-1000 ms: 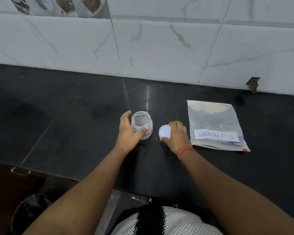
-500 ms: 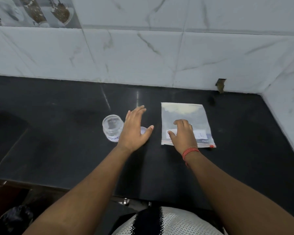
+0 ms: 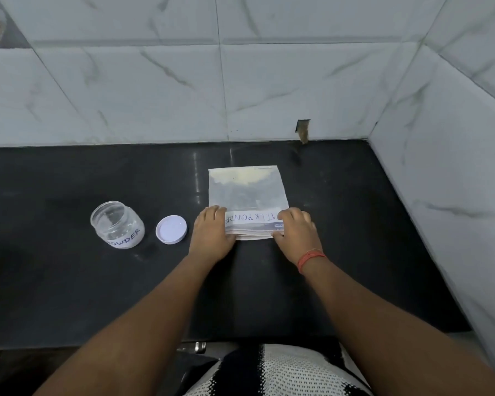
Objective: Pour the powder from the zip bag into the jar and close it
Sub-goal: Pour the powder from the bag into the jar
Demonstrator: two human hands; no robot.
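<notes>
Head view, looking down on a black counter backed by pale marbled tiles.

Far left: jar, clear, upright, uncapped, seemingly empty; handwritten label partly legible on the near wall. Just right of jar: lid, white, lying flat on the counter, apart from the jar and from the hand beside it.

Centre: left hand, palm down, fingers resting on the near left corner of the bag. Grip not resolvable; whether pinching the edge or merely pressing, cannot tell. Bag: clear zip type, flat on the counter, label strip reading upside down, zip edge nearest the body, pale powder gathered along the far edge. Seal apparently unopened, though not certain at this sharpness.

Right of centre: right hand, red thread at the wrist, curled over the near right corner of the bag, thumb tucked at the near edge; likely taking hold, yet a firm grasp not confirmed.

Progress, judged from layout: jar opened and lid set aside, done. Remaining: lifting the bag, parting the zip, tipping powder into the jar, refitting the lid. Early stage, pouring not yet begun.
</notes>
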